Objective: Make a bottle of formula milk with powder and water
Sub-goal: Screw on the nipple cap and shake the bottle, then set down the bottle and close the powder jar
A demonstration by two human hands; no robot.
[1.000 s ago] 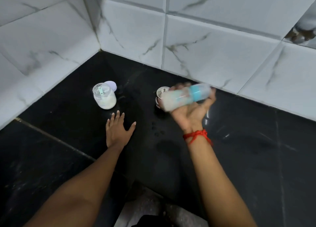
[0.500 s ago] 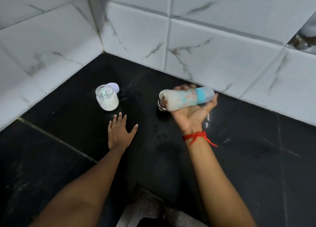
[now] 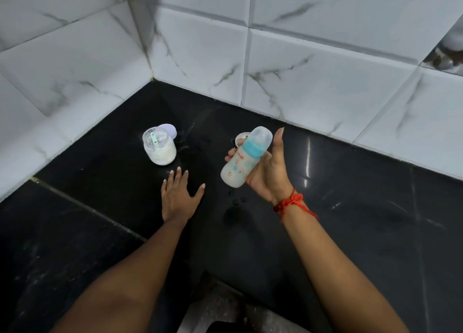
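A baby bottle (image 3: 241, 158) with a blue collar, clear cap and milky liquid is held above the counter, tilted with its cap up and to the right. My right hand (image 3: 268, 172) grips its body, thumb pointing up. My left hand (image 3: 179, 198) rests flat on the black counter (image 3: 363, 220), fingers spread, holding nothing. An open glass jar of white powder (image 3: 160, 147) stands left of it, with a scoop inside and its pale purple lid (image 3: 169, 129) behind it.
A small metal cup (image 3: 240, 138) stands behind the bottle, mostly hidden. A few water drops (image 3: 236, 201) lie on the counter below the bottle. White marble-pattern wall tiles (image 3: 300, 69) close the corner at the back and left.
The bottle has swung from lying sideways, cap to the right, to nearly upright in my right hand. My left hand has stayed flat on the counter.
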